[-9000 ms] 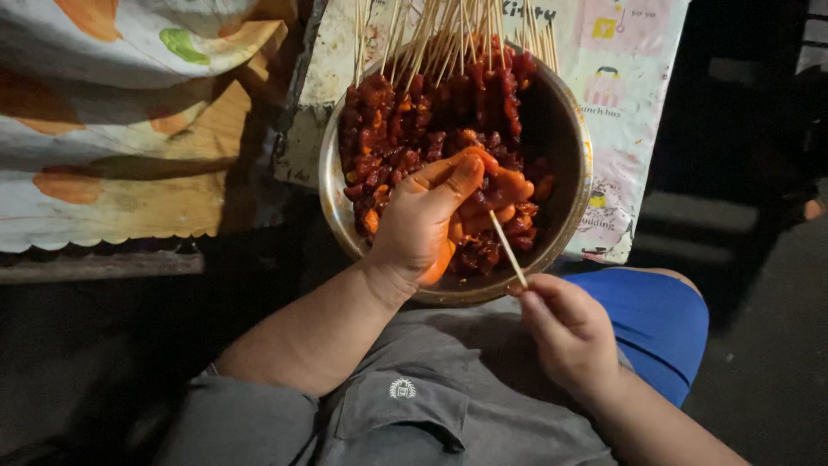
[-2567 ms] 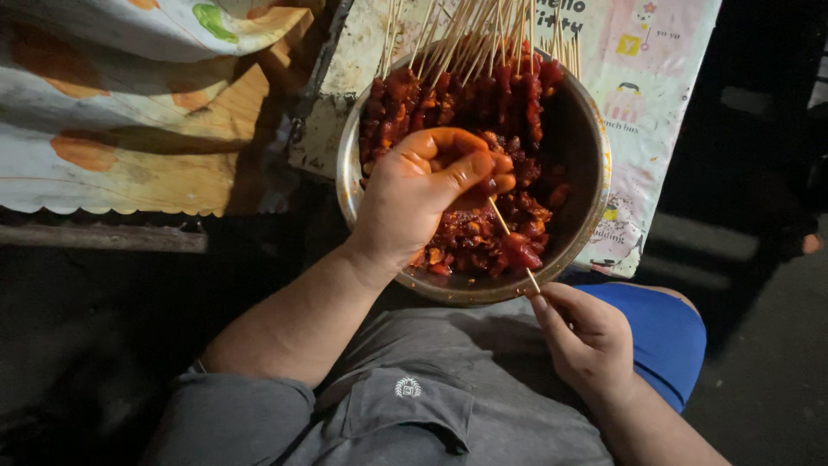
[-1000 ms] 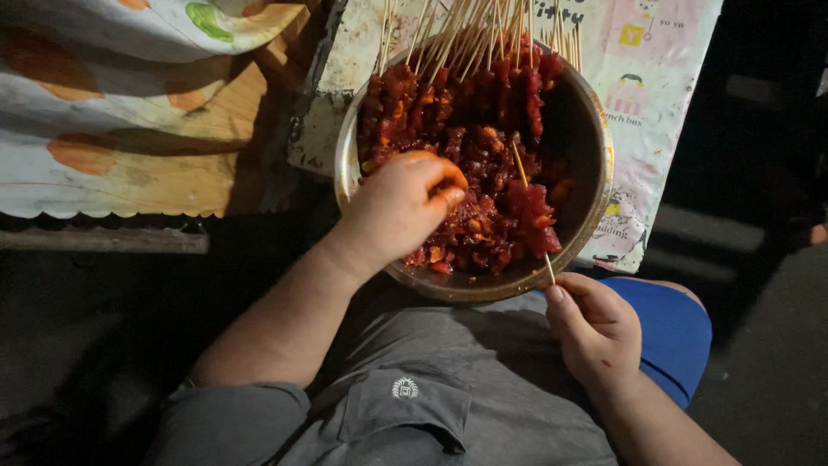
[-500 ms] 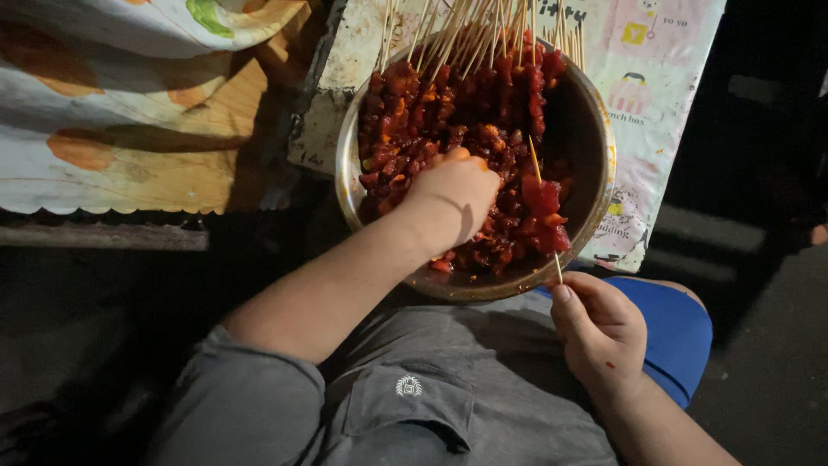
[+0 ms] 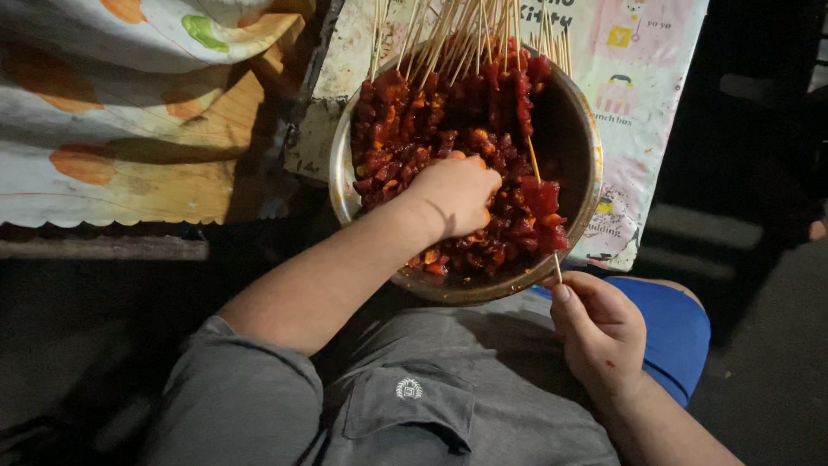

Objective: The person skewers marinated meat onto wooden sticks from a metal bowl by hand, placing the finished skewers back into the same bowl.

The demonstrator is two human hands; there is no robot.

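Deep red marinated meat chunks (image 5: 448, 129) in a silver metal bowl (image 5: 573, 121), pale bamboo skewers (image 5: 448, 34), grey shirt (image 5: 414, 388) (blue shorts (image 5: 677, 328) too).

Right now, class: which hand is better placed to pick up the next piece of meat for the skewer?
Left. The left hand is already down in the meat inside the bowl, knuckles up. The right hand sits outside the rim, pinching the skewer.

Low table (image 5: 345, 52) with worn, pale top, partly draped on the right by a pink printed cloth (image 5: 642, 95). Directly on it, overhanging the near edge: a round metal bowl (image 5: 580, 129). Beside, to the left, another surface under a flower-patterned cloth (image 5: 129, 112).
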